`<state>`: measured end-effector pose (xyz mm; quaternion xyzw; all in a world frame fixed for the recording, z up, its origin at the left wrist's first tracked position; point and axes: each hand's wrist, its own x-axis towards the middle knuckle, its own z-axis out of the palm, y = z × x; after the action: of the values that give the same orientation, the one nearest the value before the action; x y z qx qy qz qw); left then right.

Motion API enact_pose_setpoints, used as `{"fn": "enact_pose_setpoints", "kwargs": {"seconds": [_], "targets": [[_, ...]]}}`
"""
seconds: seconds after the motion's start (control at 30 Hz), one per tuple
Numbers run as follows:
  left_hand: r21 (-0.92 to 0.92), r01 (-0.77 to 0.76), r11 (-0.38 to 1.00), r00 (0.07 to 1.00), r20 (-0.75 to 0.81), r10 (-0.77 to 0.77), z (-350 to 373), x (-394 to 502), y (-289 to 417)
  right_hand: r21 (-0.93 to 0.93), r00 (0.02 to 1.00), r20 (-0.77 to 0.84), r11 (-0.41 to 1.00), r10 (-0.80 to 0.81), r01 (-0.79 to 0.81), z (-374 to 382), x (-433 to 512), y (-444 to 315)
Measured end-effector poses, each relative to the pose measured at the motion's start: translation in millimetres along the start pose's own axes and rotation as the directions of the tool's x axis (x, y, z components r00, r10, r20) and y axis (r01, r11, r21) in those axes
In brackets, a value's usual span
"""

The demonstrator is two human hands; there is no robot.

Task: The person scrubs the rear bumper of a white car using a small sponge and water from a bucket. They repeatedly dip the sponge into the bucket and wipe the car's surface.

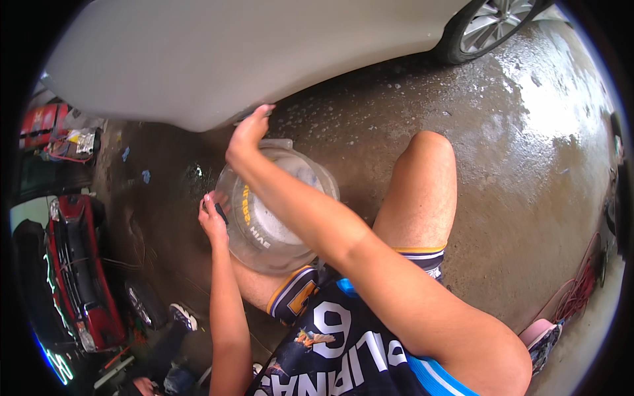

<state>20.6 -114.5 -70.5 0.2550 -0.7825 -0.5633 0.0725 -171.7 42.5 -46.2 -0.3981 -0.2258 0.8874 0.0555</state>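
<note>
A clear plastic bucket (pixel 233 250) bearing writing stands between my bent legs, with whitish suds (pixel 277 225) showing inside. My left hand (pixel 214 218) grips the bucket's left rim, its fingers partly seen through the plastic. A small black piece (pixel 221 213), too unclear to name, lies against that palm. Beyond the bucket, my right hand (pixel 251 129) is at the lower edge of a light-coloured car's body panel (pixel 237 54). It holds a dark, flat object (pixel 244 116), blurred and mostly hidden by the hand. My right forearm crosses above the bucket and hides part of it.
An alloy wheel (pixel 495 24) is at upper right. The concrete floor (pixel 495 198) is wet, with foam spots. A red bumper (pixel 84 272) and a loose wheel (pixel 143 303) lie at left, near another person's shoe (pixel 183 317). A coiled red hose (pixel 577 297) rests at right.
</note>
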Motion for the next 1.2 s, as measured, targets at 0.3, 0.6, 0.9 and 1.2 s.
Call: {"fn": "enact_pose_setpoints", "kwargs": {"seconds": [0.3,0.6,0.9,1.2], "targets": [[-0.149,-0.129,0.980,0.986,-0.121,0.112,0.4,-8.1,-11.8,0.079,0.990,-0.117,0.995,0.074,-0.065,-106.4,35.2,-138.7],[0.062,-0.343,0.937,0.913,-0.213,0.348,12.9,-21.5,10.0,-0.023,0.996,-0.083,0.999,0.044,-0.046,0.9,-14.5,-68.6],[-0.181,0.683,0.707,0.709,0.399,-0.582,86.9,-9.4,-76.3,-0.030,0.997,0.044,0.998,-0.057,0.059,-154.5,50.3,-184.3],[-0.720,0.606,0.339,0.583,0.111,-0.805,90.9,-5.9,-134.4,-0.224,0.995,-0.017,0.971,-0.094,0.088,-199.0,79.0,-215.3]]}}
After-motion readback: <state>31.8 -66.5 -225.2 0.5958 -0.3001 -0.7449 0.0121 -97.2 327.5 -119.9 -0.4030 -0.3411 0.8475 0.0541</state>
